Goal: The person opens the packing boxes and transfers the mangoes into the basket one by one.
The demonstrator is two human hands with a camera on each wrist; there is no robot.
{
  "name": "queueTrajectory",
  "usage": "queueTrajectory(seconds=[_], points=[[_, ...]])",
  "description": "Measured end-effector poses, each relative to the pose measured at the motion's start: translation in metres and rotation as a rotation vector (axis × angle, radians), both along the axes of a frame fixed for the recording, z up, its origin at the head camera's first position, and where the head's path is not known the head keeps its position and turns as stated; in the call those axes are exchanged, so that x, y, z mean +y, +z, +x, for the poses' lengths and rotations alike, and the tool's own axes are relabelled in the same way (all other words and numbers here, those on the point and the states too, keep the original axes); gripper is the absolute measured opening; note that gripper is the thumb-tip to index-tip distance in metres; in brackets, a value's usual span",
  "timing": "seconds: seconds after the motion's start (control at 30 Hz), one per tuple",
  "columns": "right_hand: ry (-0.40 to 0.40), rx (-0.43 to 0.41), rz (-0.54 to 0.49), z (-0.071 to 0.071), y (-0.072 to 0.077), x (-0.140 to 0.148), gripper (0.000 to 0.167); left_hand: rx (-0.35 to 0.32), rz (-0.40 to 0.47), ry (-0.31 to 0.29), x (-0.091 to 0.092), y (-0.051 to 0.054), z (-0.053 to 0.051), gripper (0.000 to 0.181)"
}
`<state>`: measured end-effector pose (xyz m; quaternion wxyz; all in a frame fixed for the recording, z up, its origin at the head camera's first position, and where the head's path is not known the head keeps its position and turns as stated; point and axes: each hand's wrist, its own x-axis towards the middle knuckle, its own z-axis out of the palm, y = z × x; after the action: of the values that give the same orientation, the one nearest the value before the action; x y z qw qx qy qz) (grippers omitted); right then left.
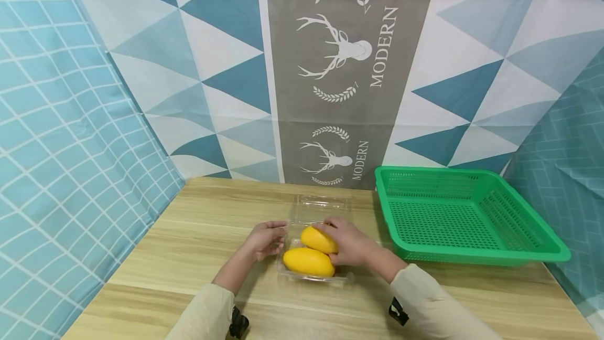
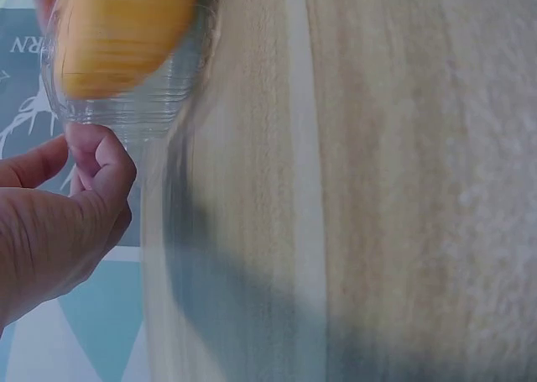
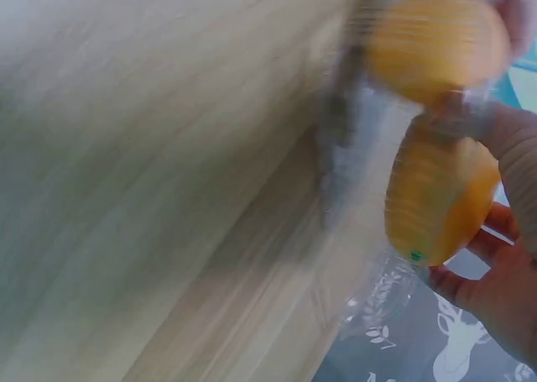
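Far to the left of the clear box (image 1: 343, 278) I see a blue gridded sheet (image 1: 56, 135), and between them a strip of bare wooden table (image 1: 155, 256). Nearer me, left of the box, a pale sleeve (image 1: 205, 314) with a black strap (image 1: 238, 323) leads to the left hand (image 1: 268, 240); on my left wrist feed its fingers are bent, thumb and forefinger pinching the box's edge. Behind the box I have a patterned sheet (image 1: 226, 67) with a grey panel (image 1: 292, 67) of white deer heads. Inside the box are two yellow mangoes: the front mango (image 1: 308, 262) lies along the near side, and the rear mango (image 1: 318, 239) sits slanted just behind it. The box's lid (image 1: 323, 209) is tipped back on the far side. Coming in from the box's right, the right hand (image 1: 350, 243) is curled round the rear mango, its thumb between the two fruits; my right wrist feed shows a small green spot (image 3: 416, 256) on that mango. Another pale sleeve (image 1: 434, 298) follows, and well right of the box I see a green basket (image 1: 476, 256).
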<state>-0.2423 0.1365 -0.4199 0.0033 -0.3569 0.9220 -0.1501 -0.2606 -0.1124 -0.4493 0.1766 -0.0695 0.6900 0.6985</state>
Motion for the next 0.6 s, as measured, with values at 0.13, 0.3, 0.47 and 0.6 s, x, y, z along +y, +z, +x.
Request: queueTrajectory(seconds=[0.13,0.3,0.47,0.6], points=[[-0.026,-0.062,-0.097,-0.0009,0.0023,0.0016,0.078,0.005,-0.001,0.003,-0.0001,0.0001,0.0001,0.039],[-0.055,-0.107,-0.161,0.0002,0.0014,0.002,0.076,0.004,-0.003,0.009,-0.0003,0.0,0.0001,0.038],[-0.097,-0.164,-0.233,0.0018,-0.0004,0.0024,0.076,0.007,-0.008,0.008,0.0002,-0.0001,0.0003,0.038],[-0.108,-0.2,-0.278,0.0029,0.0003,0.0028,0.076,0.007,-0.006,0.005,0.0009,-0.0014,0.0002,0.038]])
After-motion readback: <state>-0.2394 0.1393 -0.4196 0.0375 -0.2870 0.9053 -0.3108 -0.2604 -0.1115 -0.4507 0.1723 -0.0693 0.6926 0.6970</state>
